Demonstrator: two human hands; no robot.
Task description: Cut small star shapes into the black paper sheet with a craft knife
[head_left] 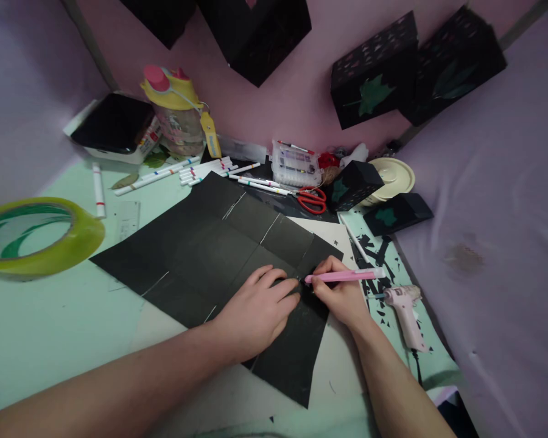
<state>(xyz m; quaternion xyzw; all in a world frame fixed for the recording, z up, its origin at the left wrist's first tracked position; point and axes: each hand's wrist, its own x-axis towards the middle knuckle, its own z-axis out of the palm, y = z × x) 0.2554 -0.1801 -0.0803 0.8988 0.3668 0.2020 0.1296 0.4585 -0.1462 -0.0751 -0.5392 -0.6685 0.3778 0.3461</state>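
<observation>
A large sheet of black paper (187, 243) with fold lines and thin pale slits lies at an angle on a white board (342, 365). My left hand (265, 304) rests palm down on it, fingers stretched out and slightly spread, pressing the sheet. My right hand (342, 295) pinches a slim pink pen-shaped craft knife (347, 275) with a clear back end. Its tip points at the paper just right of my left fingertips. The tip is too small to make out.
Red-handled scissors (312, 201), white markers (205, 170) and a clear plastic case (296, 164) lie behind the sheet. A tape roll (86, 234) is left; a pink glue gun (405, 316) and black scraps (383, 249) are right. Black boxes (374, 73) hang above.
</observation>
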